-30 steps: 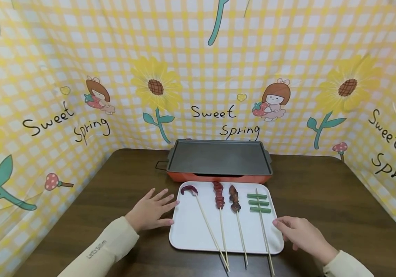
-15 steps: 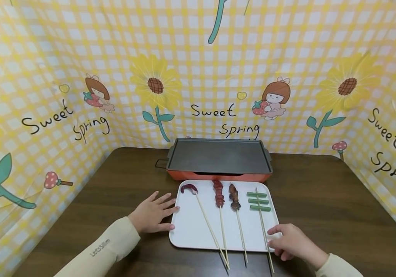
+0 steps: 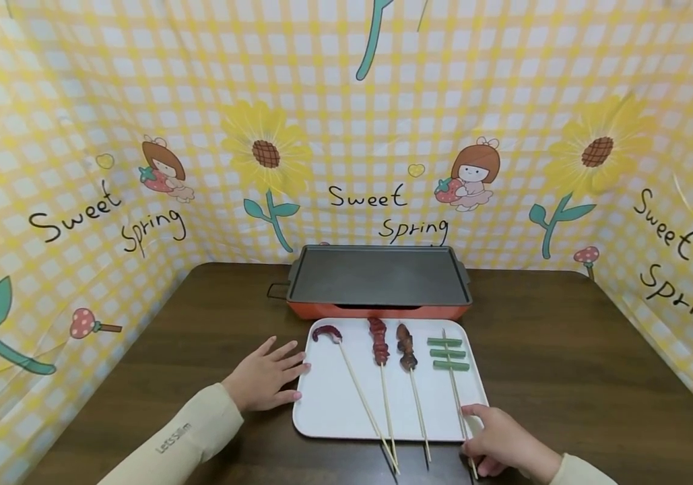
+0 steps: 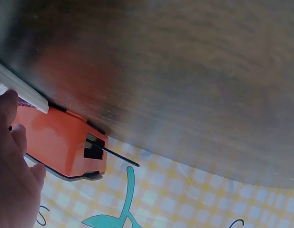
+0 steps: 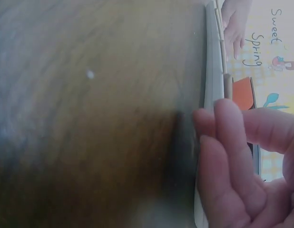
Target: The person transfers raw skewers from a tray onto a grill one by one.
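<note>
A white tray point(image 3: 322, 404) holds several wooden skewers, their stick ends jutting past its near edge. From left come a curved purple-red piece point(image 3: 327, 333) like an octopus tentacle, red meat point(image 3: 379, 342), browned meat point(image 3: 407, 347) and green stalk pieces point(image 3: 448, 353). My right hand point(image 3: 504, 438) is at the tray's near right corner, thumb and index finger bent and spaced apart beside the green skewer's stick point(image 3: 456, 397). Fingertips lie right at the stick. My left hand point(image 3: 266, 377) rests with spread fingers at the tray's left edge, holding nothing.
Behind the tray stands an electric grill with a dark flat plate point(image 3: 382, 275) and an orange base point(image 4: 61, 137). A wire handle point(image 4: 119, 156) sticks out at its left. The brown wooden table point(image 3: 564, 337) meets a yellow checked cloth point(image 3: 334, 121) at the back and sides.
My right hand has moved left and nearer, from the tray's right edge to the green skewer's stick. The left hand stays at the tray's left edge.
</note>
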Demonstrator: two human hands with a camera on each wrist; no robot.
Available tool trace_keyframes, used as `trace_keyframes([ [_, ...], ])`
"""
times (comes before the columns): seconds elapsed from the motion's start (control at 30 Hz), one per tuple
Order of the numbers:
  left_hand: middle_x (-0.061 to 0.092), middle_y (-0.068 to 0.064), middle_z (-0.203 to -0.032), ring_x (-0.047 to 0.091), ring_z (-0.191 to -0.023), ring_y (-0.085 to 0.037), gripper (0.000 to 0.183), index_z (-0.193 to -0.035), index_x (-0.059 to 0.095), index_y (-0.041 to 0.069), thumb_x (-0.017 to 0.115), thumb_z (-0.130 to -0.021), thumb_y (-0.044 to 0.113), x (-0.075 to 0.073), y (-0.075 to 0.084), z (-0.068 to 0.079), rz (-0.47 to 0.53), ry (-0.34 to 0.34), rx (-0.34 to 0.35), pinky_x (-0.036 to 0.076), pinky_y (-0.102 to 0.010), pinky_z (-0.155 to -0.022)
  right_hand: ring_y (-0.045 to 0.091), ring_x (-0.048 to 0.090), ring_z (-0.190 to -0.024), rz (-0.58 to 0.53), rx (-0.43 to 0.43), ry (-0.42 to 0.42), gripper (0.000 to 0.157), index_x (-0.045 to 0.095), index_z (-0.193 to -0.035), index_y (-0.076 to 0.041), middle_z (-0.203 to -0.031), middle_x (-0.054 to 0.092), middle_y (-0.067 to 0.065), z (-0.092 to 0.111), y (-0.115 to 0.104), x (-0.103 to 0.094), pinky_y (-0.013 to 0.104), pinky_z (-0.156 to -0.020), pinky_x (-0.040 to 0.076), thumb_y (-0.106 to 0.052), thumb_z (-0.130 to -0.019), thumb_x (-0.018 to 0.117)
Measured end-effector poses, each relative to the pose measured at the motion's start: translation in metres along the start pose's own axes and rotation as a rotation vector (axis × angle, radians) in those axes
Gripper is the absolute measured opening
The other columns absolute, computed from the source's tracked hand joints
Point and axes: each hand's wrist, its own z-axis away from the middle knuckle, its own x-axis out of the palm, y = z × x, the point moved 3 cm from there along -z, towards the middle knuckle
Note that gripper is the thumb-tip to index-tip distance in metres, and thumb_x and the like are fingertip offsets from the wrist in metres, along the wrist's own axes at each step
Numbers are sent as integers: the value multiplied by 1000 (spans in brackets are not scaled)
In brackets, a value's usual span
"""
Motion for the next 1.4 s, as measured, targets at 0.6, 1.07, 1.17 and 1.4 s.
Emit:
trace_keyframes([
  [0.6,47,-1,-144,33,-138,-29,60,-141,51,23,36,-96,59,0,-2,2,10,-25,-6,23,-56,-109,9,54,-41,-100,-81,-52,40,45,-108,7,-55,57,5,3,-1,0,22,-38,43,6,-72,62],
  [1.07,46,0,-145,34,-138,-28,63,-142,49,25,28,-96,62,4,-1,0,-14,-4,-3,24,-54,-109,14,56,-40,-20,-172,-27,42,43,-112,10,-54,58,8,-6,-20,-19,29,-38,46,8,-73,61],
  [1.17,45,2,-146,32,-139,-27,64,-143,48,27,27,-96,64,5,-2,0,-26,-23,-9,23,-54,-109,13,55,-40,-24,-183,-25,43,43,-112,11,-53,58,7,-10,-24,-22,28,-38,45,7,-74,62],
  [1.4,46,2,-146,33,-138,-27,64,-143,48,28,26,-95,65,6,-3,1,-42,-21,-7,25,-54,-109,10,52,-40,-41,-168,9,46,42,-117,14,-52,56,6,-24,-32,-26,25,-39,44,9,-75,62],
])
